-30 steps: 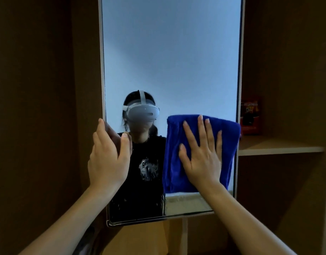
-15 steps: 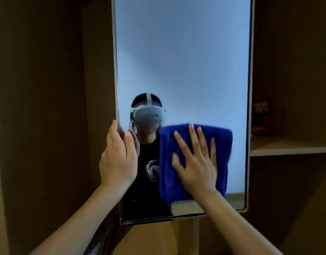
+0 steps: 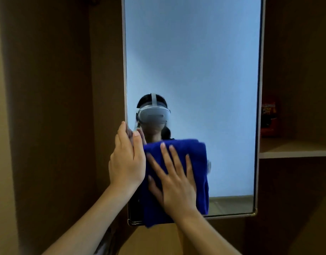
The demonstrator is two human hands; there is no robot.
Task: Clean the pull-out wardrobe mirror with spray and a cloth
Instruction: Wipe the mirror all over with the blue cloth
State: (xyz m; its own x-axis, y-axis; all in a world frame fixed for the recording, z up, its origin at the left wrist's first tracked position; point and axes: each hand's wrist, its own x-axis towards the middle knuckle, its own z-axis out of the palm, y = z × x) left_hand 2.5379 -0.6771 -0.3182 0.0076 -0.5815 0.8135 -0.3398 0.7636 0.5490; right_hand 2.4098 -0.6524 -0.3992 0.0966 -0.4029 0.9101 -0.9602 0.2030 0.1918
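The tall pull-out mirror (image 3: 193,61) with a thin metal frame stands upright in front of me. A blue cloth (image 3: 197,153) lies flat against its lower left part, its bottom hanging past the mirror's lower edge. My right hand (image 3: 174,183) presses on the cloth with fingers spread and straight. My left hand (image 3: 127,159) grips the mirror's left edge, fingers behind it and thumb on the front. No spray bottle is in view.
Brown wardrobe panels (image 3: 53,107) close in on the left. On the right a wooden shelf (image 3: 294,149) carries a red box (image 3: 268,115). The glass reflects a person wearing a headset.
My right hand has slid the blue cloth leftward and down across the glass, up against my left hand. The view has shifted, so the mirror sits further right in frame.
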